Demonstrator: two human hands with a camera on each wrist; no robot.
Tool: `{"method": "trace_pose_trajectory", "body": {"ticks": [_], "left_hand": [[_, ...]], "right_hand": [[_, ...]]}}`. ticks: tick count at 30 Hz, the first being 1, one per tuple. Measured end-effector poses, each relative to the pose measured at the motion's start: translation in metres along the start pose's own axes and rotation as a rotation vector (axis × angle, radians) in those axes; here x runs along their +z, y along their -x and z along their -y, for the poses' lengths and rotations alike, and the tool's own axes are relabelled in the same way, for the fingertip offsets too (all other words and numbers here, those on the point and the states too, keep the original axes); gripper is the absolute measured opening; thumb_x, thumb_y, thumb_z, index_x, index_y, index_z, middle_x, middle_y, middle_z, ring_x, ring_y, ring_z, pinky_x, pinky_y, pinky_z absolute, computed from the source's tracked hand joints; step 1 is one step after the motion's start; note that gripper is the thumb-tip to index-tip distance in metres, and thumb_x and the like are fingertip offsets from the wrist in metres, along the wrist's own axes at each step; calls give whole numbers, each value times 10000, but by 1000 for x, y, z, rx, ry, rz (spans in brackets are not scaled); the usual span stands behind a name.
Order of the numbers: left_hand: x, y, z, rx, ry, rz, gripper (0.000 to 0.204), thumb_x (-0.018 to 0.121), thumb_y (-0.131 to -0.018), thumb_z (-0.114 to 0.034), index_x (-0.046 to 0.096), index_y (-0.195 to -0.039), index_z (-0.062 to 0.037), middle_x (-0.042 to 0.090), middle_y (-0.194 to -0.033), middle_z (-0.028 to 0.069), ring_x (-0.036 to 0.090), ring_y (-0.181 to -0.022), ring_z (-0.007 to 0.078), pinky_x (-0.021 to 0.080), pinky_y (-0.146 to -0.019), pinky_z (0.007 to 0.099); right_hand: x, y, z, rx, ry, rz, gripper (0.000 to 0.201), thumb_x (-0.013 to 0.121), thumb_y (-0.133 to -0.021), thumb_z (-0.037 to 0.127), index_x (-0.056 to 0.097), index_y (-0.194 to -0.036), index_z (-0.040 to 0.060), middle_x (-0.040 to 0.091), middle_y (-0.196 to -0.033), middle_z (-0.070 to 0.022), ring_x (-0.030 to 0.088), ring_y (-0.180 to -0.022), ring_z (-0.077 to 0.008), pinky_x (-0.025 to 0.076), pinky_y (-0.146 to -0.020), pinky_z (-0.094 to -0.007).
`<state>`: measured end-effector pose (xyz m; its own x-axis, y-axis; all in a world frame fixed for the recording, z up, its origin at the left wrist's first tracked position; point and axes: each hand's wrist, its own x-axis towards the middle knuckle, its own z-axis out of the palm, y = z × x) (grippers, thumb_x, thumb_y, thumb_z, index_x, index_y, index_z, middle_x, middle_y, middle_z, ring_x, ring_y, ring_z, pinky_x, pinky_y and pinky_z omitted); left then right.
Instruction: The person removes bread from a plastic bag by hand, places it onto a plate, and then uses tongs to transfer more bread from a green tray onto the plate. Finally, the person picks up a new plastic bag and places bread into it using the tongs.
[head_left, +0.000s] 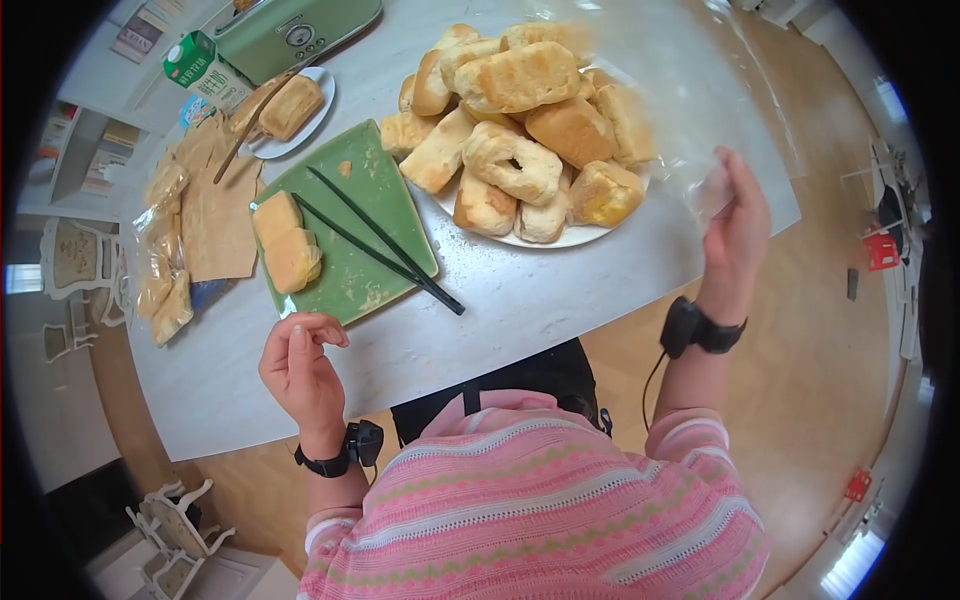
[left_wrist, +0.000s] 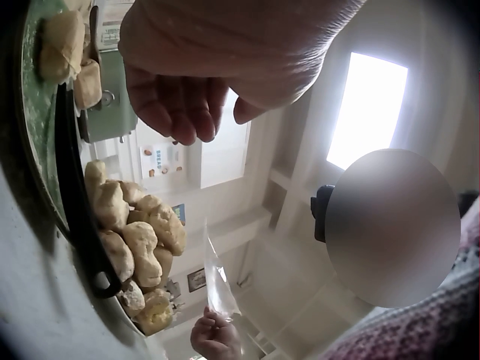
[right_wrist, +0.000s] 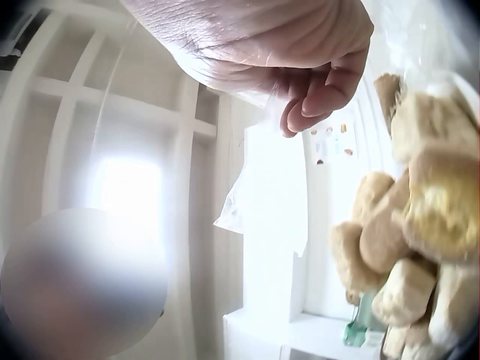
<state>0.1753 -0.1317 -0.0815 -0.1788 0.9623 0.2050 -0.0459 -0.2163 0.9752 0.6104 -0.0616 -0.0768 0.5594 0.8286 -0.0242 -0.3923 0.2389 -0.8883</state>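
Observation:
My right hand (head_left: 738, 225) pinches a clear plastic bag (head_left: 690, 110), right of a white plate (head_left: 598, 233) heaped with bread pieces (head_left: 518, 78). In the left wrist view the bag (left_wrist: 217, 289) stands up from the right hand (left_wrist: 216, 337). The right wrist view has the bag (right_wrist: 234, 208) hanging by the curled fingers of that hand (right_wrist: 281, 45). My left hand (head_left: 303, 375), fingers loosely bent, holds nothing near the front edge of a green square plate (head_left: 350, 270). Two bread pieces (head_left: 290, 258) and black tongs or chopsticks (head_left: 385, 245) lie on that plate.
A green toaster (head_left: 290, 35), a milk carton (head_left: 205, 72) and a small plate (head_left: 322, 120) with bread and a brown stick are at the back left. Brown paper (head_left: 222, 215) and bagged bread (head_left: 168, 270) lie on the left. The table's edge (head_left: 390, 395) runs before the body.

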Motion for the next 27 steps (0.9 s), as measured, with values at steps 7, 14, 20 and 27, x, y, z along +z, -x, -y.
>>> {"method": "trace_pose_trajectory", "body": {"ticks": [7, 14, 20, 27], "left_hand": [[3, 1, 6, -33, -25, 38, 227, 478, -984, -146, 580, -920, 47, 592, -777, 125, 537, -698, 189, 433, -664, 302], [0, 3, 9, -44, -16, 11, 180, 545, -946, -122, 617, -909, 38, 627, -783, 112, 576, -701, 170, 452, -667, 287], [-5, 3, 10, -57, -52, -64, 145, 569, -933, -80, 634, -923, 49, 639, -807, 100, 591, -715, 159, 478, -674, 286], [-26, 5, 12, -97, 67, -83, 107, 605, -917, -22, 661, -973, 50, 649, -833, 64, 604, -748, 116, 488, -675, 247]], "right_hand": [[-90, -83, 2, 73, 376, -287, 184, 628, -910, 177, 678, -940, 2, 657, -756, -47, 578, -585, -92, 438, -472, -240], [-83, -74, -4, -164, 1422, -353, 540, 678, -866, 250, 504, -1283, -45, 634, -1062, -168, 625, -863, -250, 509, -722, -358], [-57, -72, -6, -829, 1666, 12, 573, 619, -907, 295, 466, -1367, -13, 429, -1417, -240, 400, -1321, -376, 322, -1092, -422], [-68, -100, -49, -301, 1673, 595, 447, 438, -997, 224, 469, -1380, -6, 365, -1500, -179, 335, -1395, -304, 241, -1152, -352]]}}
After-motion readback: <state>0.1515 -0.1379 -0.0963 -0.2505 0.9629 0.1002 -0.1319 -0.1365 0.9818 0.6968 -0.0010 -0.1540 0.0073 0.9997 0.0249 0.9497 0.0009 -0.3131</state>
